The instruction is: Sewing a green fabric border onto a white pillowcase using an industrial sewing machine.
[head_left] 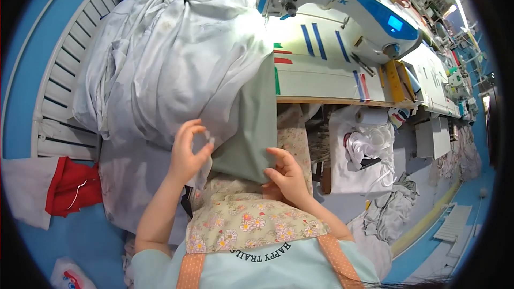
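A large heap of light grey fabric (160, 59) spreads over the left of the sewing table and hangs down toward my lap. A grey-green panel (256, 128) drapes from the table edge onto my flowered apron (241, 225). My left hand (188, 152) is at the lower edge of the light grey fabric, a small fold of it between thumb and fingers. At the panel's lower right edge is my right hand (286, 176), thumb and forefinger apart and curved toward the cloth. Above stands a white and blue sewing machine (342, 5), its needle area partly lost in glare.
A yellow box (399, 81) and dark snips (363, 64) lie on the table's right. Under it, white straps (372, 147) rest on a pale cloth pile. A slatted white rack (67, 69) borders the left, near a red cloth piece (75, 186).
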### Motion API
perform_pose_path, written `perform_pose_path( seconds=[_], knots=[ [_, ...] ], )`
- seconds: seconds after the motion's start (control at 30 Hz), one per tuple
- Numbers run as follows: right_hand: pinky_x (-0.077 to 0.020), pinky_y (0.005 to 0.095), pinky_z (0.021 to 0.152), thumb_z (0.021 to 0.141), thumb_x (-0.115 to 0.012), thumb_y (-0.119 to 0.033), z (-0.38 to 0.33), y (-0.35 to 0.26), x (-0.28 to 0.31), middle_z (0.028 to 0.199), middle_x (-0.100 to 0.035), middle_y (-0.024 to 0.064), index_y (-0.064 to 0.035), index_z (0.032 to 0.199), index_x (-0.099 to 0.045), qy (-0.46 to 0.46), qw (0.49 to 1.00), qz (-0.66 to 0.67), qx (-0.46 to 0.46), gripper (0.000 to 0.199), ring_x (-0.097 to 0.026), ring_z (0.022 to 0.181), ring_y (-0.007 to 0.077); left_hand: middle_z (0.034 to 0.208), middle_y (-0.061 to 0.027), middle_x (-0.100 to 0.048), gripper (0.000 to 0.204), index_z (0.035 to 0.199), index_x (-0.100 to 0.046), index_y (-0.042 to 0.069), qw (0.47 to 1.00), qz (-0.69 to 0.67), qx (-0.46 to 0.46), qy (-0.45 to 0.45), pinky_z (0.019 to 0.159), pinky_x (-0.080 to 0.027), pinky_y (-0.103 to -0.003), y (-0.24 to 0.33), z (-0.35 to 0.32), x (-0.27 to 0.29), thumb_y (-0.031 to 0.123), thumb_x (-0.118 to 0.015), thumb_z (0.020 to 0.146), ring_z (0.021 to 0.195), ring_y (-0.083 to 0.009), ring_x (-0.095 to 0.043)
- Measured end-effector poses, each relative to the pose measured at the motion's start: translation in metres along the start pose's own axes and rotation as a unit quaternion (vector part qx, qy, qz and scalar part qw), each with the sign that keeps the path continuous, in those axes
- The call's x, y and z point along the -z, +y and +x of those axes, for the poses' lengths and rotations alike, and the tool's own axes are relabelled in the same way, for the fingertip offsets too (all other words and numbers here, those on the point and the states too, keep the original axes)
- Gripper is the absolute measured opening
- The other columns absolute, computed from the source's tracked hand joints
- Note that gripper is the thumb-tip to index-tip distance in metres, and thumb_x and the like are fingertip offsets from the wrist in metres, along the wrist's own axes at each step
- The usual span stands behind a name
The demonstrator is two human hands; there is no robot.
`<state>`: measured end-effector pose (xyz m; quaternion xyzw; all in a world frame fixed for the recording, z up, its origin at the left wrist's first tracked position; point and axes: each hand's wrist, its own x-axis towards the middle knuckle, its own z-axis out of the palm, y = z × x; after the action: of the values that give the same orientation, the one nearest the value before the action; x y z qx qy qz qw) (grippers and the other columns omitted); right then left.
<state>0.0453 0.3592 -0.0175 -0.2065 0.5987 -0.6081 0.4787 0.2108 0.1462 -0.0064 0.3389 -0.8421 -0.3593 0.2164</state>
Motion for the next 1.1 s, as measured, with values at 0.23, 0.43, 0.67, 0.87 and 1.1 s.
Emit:
perform_pose_path(
  seconds=[0.23,0.43,0.67,0.87,1.1],
  knots=[
    [-0.0598,0.0253,0.065,0.093,-0.058,0.003,0.002,0.012,0.005,0.086,-0.055,-0.0003,-0.0029,0.128,-0.054,-0.008,1.000,0.001,-0.006,0.036,-0.056,0.078,0.0057,0.118,-0.0140,-0.058,0.040,0.106,-0.061,0.005,0.988,0.128,-0.082,0.039,0.092,-0.044,-0.043,-0.047,-0.030,-0.045,0.019,-0.079,0.074,0.109,-0.0333,-0.055],
    [-0.0602,0.0257,0.067,0.093,-0.057,0.003,0.001,-0.006,-0.002,0.086,-0.056,0.0001,-0.0024,0.126,-0.056,-0.025,1.000,0.006,0.015,0.033,-0.058,0.080,0.0058,0.087,-0.0086,-0.062,0.012,0.088,-0.062,0.001,0.990,-0.061,0.125,0.036,0.069,-0.046,-0.035,-0.041,-0.014,-0.053,0.011,-0.068,0.084,0.077,-0.0234,-0.059],
    [-0.0480,0.0203,0.075,0.087,-0.056,0.015,-0.023,-0.068,0.021,0.086,-0.050,-0.0014,-0.0033,0.138,-0.043,-0.051,0.982,-0.089,0.161,0.055,-0.057,0.088,0.0059,0.065,-0.0034,-0.055,0.008,0.091,-0.059,0.008,0.983,-0.113,-0.127,-0.070,0.050,-0.047,-0.032,0.126,0.004,0.098,0.011,-0.064,0.087,0.056,-0.0175,-0.057],
    [-0.0426,0.0211,0.068,0.088,-0.055,0.009,-0.022,-0.026,0.017,0.076,-0.049,0.0000,-0.0068,0.143,-0.043,0.003,0.978,-0.118,0.169,0.058,-0.047,0.070,0.0082,0.054,-0.0116,-0.056,0.021,0.085,-0.048,0.004,0.870,0.021,-0.259,-0.419,0.045,-0.046,-0.046,0.119,-0.012,-0.012,0.020,-0.060,0.091,0.050,-0.0352,-0.059],
    [-0.0461,0.0219,0.076,0.089,-0.048,0.010,-0.022,-0.006,0.035,0.087,-0.060,0.0042,-0.0082,0.145,-0.041,-0.018,0.963,-0.203,0.177,0.059,-0.056,0.082,0.0101,0.055,-0.0133,-0.058,0.023,0.083,-0.051,0.004,0.902,0.049,-0.249,-0.349,0.047,-0.048,-0.045,0.109,-0.015,-0.036,0.023,-0.060,0.092,0.051,-0.0340,-0.061]
  ],
)
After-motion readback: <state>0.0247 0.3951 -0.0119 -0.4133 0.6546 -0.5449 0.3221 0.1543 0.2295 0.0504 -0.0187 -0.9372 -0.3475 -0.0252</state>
